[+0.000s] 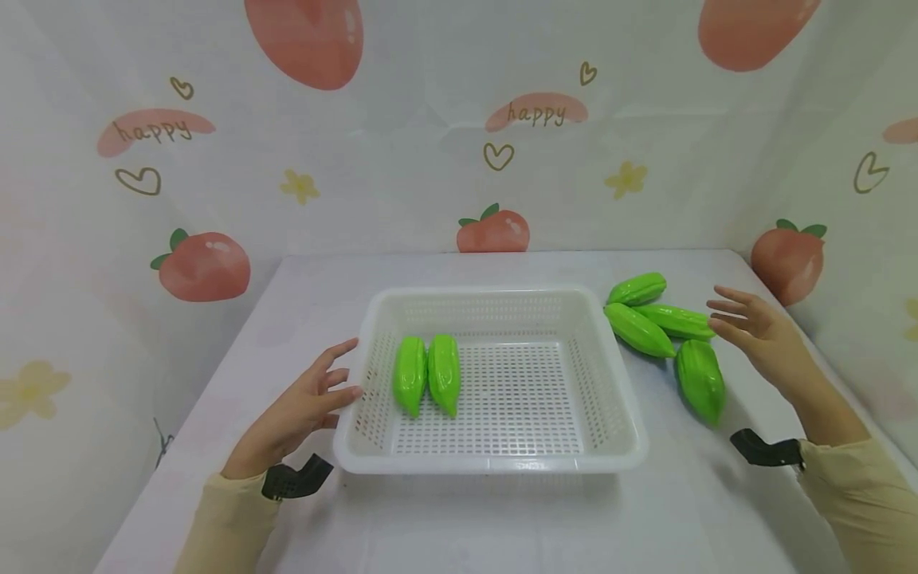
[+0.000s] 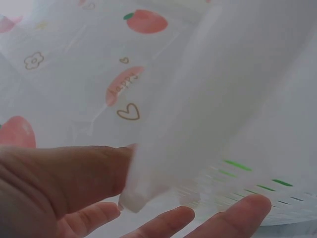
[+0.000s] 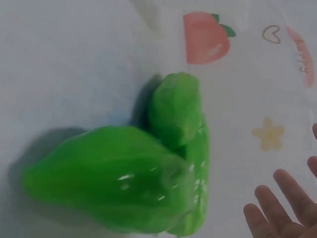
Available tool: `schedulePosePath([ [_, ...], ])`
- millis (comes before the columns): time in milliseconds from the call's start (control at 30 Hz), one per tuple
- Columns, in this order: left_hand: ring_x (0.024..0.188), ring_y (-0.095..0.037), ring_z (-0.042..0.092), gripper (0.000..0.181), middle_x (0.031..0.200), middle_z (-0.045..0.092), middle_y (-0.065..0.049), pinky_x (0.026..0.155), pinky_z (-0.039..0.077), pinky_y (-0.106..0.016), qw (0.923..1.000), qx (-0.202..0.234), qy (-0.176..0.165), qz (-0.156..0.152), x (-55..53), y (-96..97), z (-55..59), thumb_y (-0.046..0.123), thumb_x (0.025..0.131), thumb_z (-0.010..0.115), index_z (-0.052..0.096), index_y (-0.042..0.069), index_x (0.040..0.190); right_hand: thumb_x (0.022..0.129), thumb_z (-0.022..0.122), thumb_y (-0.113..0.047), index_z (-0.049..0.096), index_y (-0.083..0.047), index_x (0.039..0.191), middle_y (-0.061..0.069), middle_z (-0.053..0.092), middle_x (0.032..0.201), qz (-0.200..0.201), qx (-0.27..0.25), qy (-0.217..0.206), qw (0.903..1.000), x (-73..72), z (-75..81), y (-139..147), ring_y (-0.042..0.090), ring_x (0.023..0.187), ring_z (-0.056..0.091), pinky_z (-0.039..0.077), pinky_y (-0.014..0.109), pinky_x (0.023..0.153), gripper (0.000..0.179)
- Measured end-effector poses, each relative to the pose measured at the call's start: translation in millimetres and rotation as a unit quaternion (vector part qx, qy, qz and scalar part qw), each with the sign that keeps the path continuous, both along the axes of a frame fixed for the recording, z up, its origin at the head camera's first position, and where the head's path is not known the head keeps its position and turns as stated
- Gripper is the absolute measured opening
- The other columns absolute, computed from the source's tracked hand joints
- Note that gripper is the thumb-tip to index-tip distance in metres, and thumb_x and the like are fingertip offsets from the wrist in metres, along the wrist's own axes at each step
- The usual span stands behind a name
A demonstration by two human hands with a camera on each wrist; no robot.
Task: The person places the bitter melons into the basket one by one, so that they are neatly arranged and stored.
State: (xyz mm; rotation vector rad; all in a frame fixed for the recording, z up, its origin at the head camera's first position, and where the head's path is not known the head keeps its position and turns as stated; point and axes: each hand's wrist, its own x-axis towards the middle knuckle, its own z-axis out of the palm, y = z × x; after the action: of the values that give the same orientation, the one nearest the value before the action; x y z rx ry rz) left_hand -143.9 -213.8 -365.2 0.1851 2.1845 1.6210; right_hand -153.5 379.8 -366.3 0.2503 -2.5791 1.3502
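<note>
Loading green gourds into the basket (image 1: 610, 383), I hold both hands empty, fingers spread: left hand (image 1: 304, 410) at its nine-o'clock rim, right hand (image 1: 753, 331) beside four loose gourds (image 1: 699, 379) at three o'clock, likely grasped next.

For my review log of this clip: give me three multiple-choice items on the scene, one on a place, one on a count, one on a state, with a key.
1. Where do the two green fruits in the white basket lie?
A. In its left part
B. In its right part
C. Across its near rim

2. How many green fruits lie on the table outside the basket?
A. Two
B. Four
C. Six

3. How is the right hand?
A. Gripping a fruit
B. Fist closed
C. Fingers spread, holding nothing

Key: 1 A, the pair lies side by side near the left wall. 2 B, four fruits are grouped to the right of the basket. 3 C, the fingers are straight beside the fruits, with none held.
</note>
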Motion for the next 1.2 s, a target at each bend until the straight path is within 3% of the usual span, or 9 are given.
schedulePosePath([
  [133,0.108,-0.034,0.064,0.085,0.147,0.041,-0.02,0.082,0.057,-0.049,1.0,-0.001,0.001,-0.001,0.2,-0.1,0.0,0.023,0.092,0.066,0.009,0.028,0.155,0.097,0.058,-0.018,0.037,-0.023,0.149,-0.033,0.047,0.114,-0.02,0.04,-0.032,0.9985,4.2,-10.8,7.0,-0.023,0.098,0.043,0.037,0.002,0.072,0.056],
  [267,0.108,-0.034,0.064,0.085,0.147,0.041,-0.02,0.082,0.057,-0.049,1.0,-0.001,0.002,-0.002,0.4,0.1,0.1,0.022,0.092,0.066,0.008,0.027,0.155,0.097,0.058,-0.024,0.033,-0.018,0.151,0.002,0.055,0.13,-0.031,0.084,-0.071,0.9934,6.3,-19.2,11.0,-0.017,0.101,0.047,0.043,0.012,0.073,0.059],
  [400,0.109,-0.034,0.064,0.084,0.147,0.041,-0.02,0.082,0.056,-0.049,1.0,-0.002,0.0,-0.002,0.3,0.0,0.5,0.022,0.093,0.066,0.009,0.027,0.155,0.097,0.058,-0.025,0.026,-0.006,0.151,0.035,0.043,0.136,-0.019,0.105,-0.107,0.9884,8.0,-26.0,12.0,0.022,0.114,0.059,0.048,0.02,0.076,0.065],
  [467,0.108,-0.034,0.064,0.084,0.147,0.041,-0.021,0.082,0.057,-0.05,1.0,-0.001,-0.001,-0.002,0.1,0.1,0.7,0.021,0.093,0.065,0.009,0.027,0.155,0.097,0.058,-0.024,0.024,0.0,0.15,0.038,0.041,0.137,-0.012,0.106,-0.122,0.9868,8.4,-29.0,11.7,0.039,0.118,0.055,0.045,0.012,0.073,0.068],
  [533,0.108,-0.034,0.064,0.084,0.147,0.041,-0.021,0.082,0.057,-0.05,1.0,-0.001,0.0,-0.001,0.0,0.3,0.8,0.022,0.093,0.065,0.009,0.027,0.155,0.097,0.058,-0.023,0.021,0.005,0.149,0.04,0.038,0.137,-0.002,0.106,-0.137,0.9848,8.7,-31.0,10.7,0.059,0.119,0.043,0.05,0.018,0.077,0.07],
  [567,0.108,-0.034,0.064,0.084,0.147,0.041,-0.021,0.081,0.057,-0.05,1.0,-0.002,0.0,-0.001,0.1,0.3,0.8,0.022,0.093,0.066,0.009,0.027,0.155,0.097,0.058,-0.024,0.02,0.005,0.149,0.04,0.037,0.138,-0.001,0.108,-0.147,0.9832,8.6,-31.8,10.4,0.059,0.12,0.041,0.051,0.019,0.08,0.071],
  [633,0.108,-0.034,0.064,0.084,0.147,0.041,-0.021,0.081,0.057,-0.05,1.0,-0.001,0.001,-0.002,0.2,0.4,0.8,0.022,0.092,0.066,0.009,0.027,0.155,0.098,0.056,-0.026,0.016,0.007,0.149,0.042,0.032,0.139,0.006,0.107,-0.171,0.9794,8.0,-33.2,10.0,0.063,0.122,0.036,0.052,0.042,0.092,0.073],
  [733,0.108,-0.034,0.064,0.085,0.147,0.041,-0.02,0.081,0.057,-0.05,1.0,-0.001,0.001,-0.002,0.5,0.3,0.8,0.023,0.092,0.066,0.009,0.028,0.155,0.099,0.054,-0.031,0.01,0.007,0.15,0.045,0.025,0.141,0.01,0.109,-0.208,0.9719,7.4,-34.5,9.8,0.065,0.124,0.031,0.035,0.071,0.095,0.077],
  [1200,0.108,-0.035,0.064,0.083,0.146,0.041,-0.022,0.082,0.056,-0.05,1.0,-0.005,0.003,-0.003,0.3,0.7,1.4,0.02,0.093,0.065,0.009,0.026,0.155,0.1,0.05,-0.039,0.005,0.012,0.148,0.048,0.018,0.141,0.009,0.125,-0.268,0.9552,1.7,-37.5,11.9,0.063,0.127,0.027,0.039,0.066,0.097,0.084],
])
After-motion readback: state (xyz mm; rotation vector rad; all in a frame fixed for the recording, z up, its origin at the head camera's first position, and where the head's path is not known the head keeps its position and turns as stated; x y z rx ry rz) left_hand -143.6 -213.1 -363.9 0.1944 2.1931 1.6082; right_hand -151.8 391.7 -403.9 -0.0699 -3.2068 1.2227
